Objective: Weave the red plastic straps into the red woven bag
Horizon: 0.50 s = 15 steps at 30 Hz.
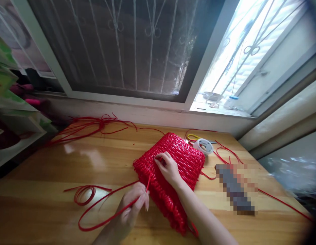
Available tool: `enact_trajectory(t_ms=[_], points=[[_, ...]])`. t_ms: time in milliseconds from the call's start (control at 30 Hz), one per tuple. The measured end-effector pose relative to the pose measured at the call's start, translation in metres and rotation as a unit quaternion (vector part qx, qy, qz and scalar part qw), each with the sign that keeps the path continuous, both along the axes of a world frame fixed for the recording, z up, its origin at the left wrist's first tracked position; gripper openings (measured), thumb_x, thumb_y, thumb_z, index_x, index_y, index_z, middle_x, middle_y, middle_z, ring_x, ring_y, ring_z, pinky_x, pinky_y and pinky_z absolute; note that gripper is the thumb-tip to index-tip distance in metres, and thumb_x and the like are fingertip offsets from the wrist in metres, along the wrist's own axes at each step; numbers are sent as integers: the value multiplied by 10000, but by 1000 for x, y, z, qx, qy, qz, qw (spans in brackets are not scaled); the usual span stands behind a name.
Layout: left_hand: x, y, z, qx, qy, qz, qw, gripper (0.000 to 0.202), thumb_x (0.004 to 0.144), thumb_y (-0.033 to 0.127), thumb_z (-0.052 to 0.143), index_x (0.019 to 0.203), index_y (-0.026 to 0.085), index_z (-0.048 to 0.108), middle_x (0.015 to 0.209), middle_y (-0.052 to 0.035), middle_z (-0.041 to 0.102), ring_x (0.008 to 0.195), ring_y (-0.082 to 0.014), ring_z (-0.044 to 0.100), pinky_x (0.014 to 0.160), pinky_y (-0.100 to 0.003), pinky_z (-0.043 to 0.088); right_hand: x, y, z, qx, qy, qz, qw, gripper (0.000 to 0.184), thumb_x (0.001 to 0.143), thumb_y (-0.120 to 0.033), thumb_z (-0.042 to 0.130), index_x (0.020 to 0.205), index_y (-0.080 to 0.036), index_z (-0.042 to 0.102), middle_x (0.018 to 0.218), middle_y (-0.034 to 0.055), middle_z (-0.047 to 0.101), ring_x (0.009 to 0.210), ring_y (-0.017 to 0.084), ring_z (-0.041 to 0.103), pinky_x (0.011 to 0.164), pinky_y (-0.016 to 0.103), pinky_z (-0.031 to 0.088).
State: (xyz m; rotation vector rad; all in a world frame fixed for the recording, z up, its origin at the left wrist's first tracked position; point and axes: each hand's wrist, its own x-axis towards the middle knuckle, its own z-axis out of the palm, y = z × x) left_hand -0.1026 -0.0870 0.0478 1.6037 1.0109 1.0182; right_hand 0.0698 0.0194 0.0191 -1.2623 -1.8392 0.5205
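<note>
A glossy red woven basket (183,154) lies on its side on the wooden table, its uneven edge toward me. My left hand (134,204) is closed on a red plastic weaving strand (97,226), just off the basket's near left side. From that hand one end runs up to the weave, and the rest loops out to the left over the table. My right hand (169,168) rests on top of the basket, thumb and fingertips pinched at the weave. Whatever is between those fingertips is too small to make out.
Loose red strands (100,124) lie at the back left, and a coiled strand (84,195) at the front left. Behind the basket are a tape roll (205,146) and yellow-handled scissors (193,137). A blurred-out dark object (234,190) lies right. The window (127,97) borders the table's back.
</note>
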Motion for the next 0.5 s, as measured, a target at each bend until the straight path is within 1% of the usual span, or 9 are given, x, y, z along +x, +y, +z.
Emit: enact_trajectory(t_ms=[100, 133, 200, 300, 367, 400, 433, 500], points=[[-1, 10, 1, 9, -34, 16, 999, 325, 842, 283, 345, 579, 174, 502, 851, -63, 503, 950, -194, 444, 886, -316, 317, 1, 0, 0, 4, -11, -5, 1000, 162, 811, -284, 451, 912, -229, 566, 865, 22, 571, 753, 139, 544, 681, 251, 439], [-3, 13, -1, 5, -48, 20, 999, 346, 837, 299, 352, 566, 170, 525, 907, -71, 499, 1015, -208, 419, 927, -326, 289, 1, 1, -1, 5, -11, -8, 1000, 168, 816, -281, 441, 920, -228, 562, 870, 24, 572, 763, 141, 545, 692, 254, 440], [-5, 17, -7, -20, -82, 34, 996, 376, 827, 333, 364, 551, 164, 557, 976, -79, 495, 1083, -229, 393, 966, -338, 260, 1, 3, -4, 2, -12, -13, 1000, 171, 817, -274, 431, 923, -227, 558, 876, 27, 573, 773, 144, 546, 705, 259, 442], [-7, 15, -17, -96, -146, 98, 980, 367, 816, 348, 389, 540, 160, 542, 993, -69, 523, 1081, -228, 424, 969, -337, 276, 2, 5, -8, -5, -2, -20, 1000, 153, 804, -271, 446, 887, -224, 566, 854, 26, 571, 757, 148, 548, 697, 265, 447], [-8, 11, -21, -149, -187, 138, 961, 361, 819, 354, 385, 545, 163, 521, 947, -56, 558, 1037, -215, 469, 965, -341, 300, 2, 5, -9, -8, 10, -23, 1000, 141, 794, -267, 457, 864, -219, 570, 836, 27, 568, 749, 151, 546, 691, 268, 448], [-11, 8, -21, -165, -197, 148, 955, 366, 822, 366, 374, 556, 164, 523, 907, -51, 576, 1006, -212, 494, 962, -346, 314, 2, 5, -10, -8, 17, -24, 1000, 138, 792, -262, 458, 856, -216, 571, 829, 28, 567, 748, 153, 545, 688, 270, 447], [-15, 6, -21, -172, -196, 159, 952, 368, 822, 382, 366, 580, 164, 538, 871, -49, 592, 977, -212, 514, 956, -353, 329, 2, 4, -10, -8, 25, -23, 999, 136, 791, -257, 457, 851, -213, 571, 825, 30, 566, 748, 154, 542, 686, 272, 447], [-28, 1, -18, -157, -155, 214, 952, 348, 808, 418, 372, 705, 169, 592, 867, -45, 615, 963, -215, 530, 951, -356, 349, 2, 4, -9, -6, 38, -22, 999, 136, 788, -247, 454, 842, -209, 573, 821, 34, 567, 743, 156, 538, 681, 274, 446]])
